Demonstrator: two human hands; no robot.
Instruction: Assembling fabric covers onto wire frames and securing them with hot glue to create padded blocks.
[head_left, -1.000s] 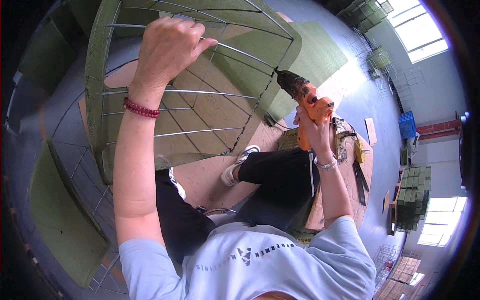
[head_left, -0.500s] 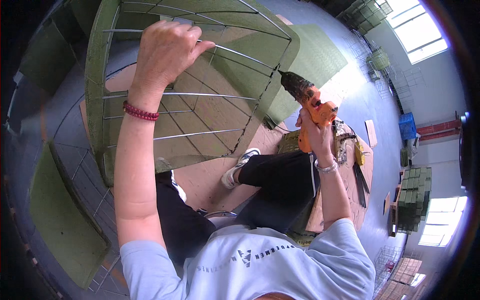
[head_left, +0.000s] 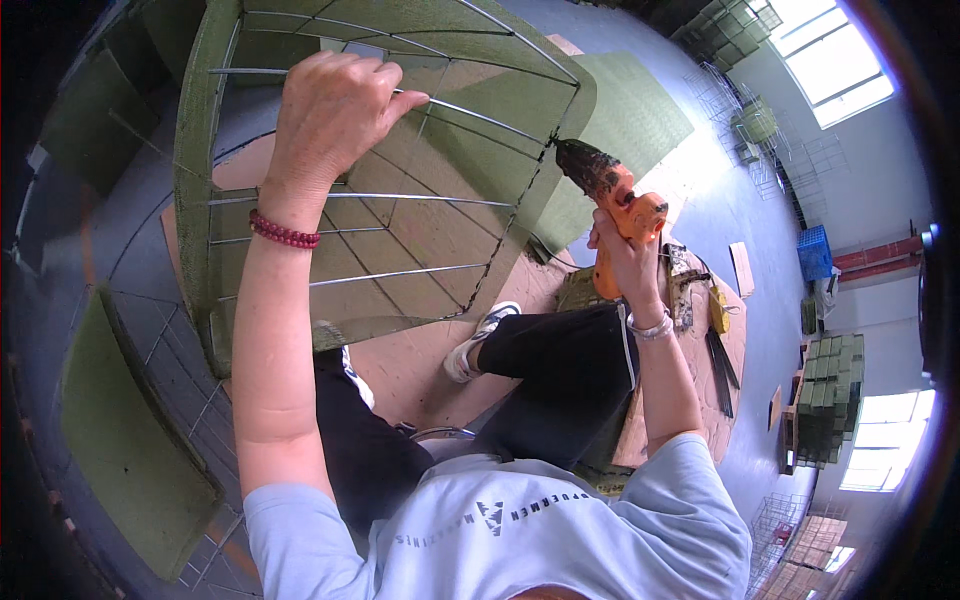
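A wire-framed piece covered in green mesh fabric (head_left: 560, 215) stands before me, its metal rods running across the open side. My left hand (head_left: 338, 115) is closed round one of the upper metal rods (head_left: 480, 117). In my right hand (head_left: 630, 250) is an orange hot glue gun (head_left: 625, 205), its front smeared black. Its nozzle tip meets, or nearly meets, the right edge of the frame, where the rod ends reach the fabric. Dark blobs of glue (head_left: 490, 262) run down that edge below the tip.
Cardboard (head_left: 720, 330) lies at my right, with a yellow-handled tool (head_left: 718, 308) and black strips (head_left: 722, 370) on it. A green panel (head_left: 130, 430) lies at left. Stacked green boxes (head_left: 830, 395) and a blue crate (head_left: 814, 252) stand farther right. My shoes are below the frame.
The glue gun has shifted slightly left, its tip now at the frame's edge. The frame and my left hand on its rod have dropped slightly in the picture.
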